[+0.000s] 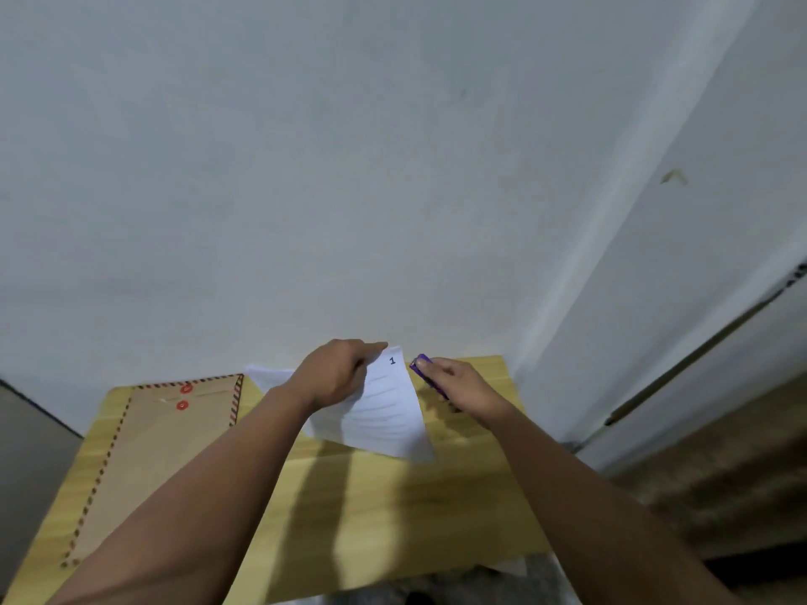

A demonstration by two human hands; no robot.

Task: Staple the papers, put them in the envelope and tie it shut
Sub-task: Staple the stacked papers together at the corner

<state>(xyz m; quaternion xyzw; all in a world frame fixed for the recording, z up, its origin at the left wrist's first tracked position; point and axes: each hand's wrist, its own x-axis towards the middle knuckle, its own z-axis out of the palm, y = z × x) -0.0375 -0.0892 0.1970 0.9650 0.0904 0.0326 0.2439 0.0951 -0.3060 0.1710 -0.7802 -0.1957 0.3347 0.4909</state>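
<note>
White lined papers (384, 412), the top sheet marked "1" at its far corner, are lifted off the wooden table (393, 508). My left hand (336, 373) pinches them near the top edge. My right hand (454, 382) grips a small purple stapler (424, 368) just right of the papers' top corner, its tip close to the paper edge. A brown envelope (157, 456) with a striped border and two red string buttons (183, 397) lies flat on the table's left side, partly under my left forearm.
The table stands against a pale wall (349, 168) at the back. A white door or panel (698, 277) rises at the right, with dark floor (720, 495) below it. A grey surface (30, 451) borders the table's left.
</note>
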